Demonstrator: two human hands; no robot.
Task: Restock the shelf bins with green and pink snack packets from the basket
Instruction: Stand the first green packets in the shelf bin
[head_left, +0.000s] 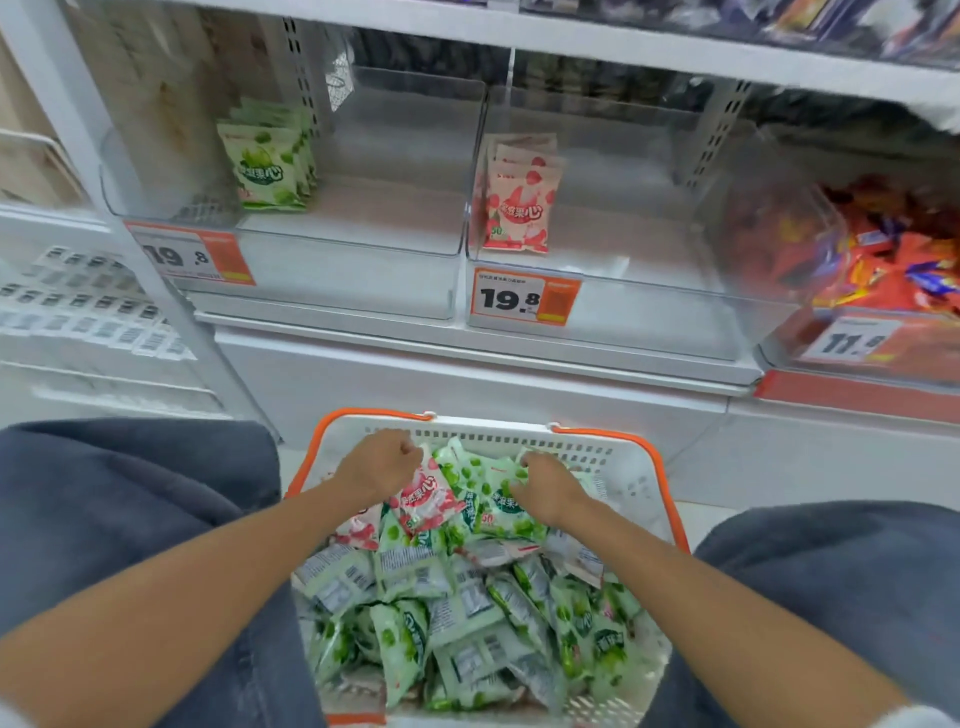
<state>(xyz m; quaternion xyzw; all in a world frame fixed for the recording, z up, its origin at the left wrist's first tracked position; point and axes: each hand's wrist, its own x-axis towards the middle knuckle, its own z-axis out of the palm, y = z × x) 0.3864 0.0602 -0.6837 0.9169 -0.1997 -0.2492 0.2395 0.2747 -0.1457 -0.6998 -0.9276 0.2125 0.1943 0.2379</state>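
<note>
A white basket (631, 470) with orange handles sits between my knees, full of green and pink snack packets. My left hand (382, 462) pinches the top of a pink packet (428, 499) at the basket's far end. My right hand (548, 486) grips a green packet (511, 512) beside it. On the shelf above, the left clear bin (363, 244) holds a few upright green packets (267, 161). The middle clear bin (623, 280) holds a few upright pink packets (519, 200).
A third bin (883, 249) at the right is filled with red and orange sweets. Price tags (524, 296) reading 19.8 hang on the bin fronts. My knees in dark trousers (130, 493) flank the basket. Wire shelving with barcode labels (88, 306) stands at the left.
</note>
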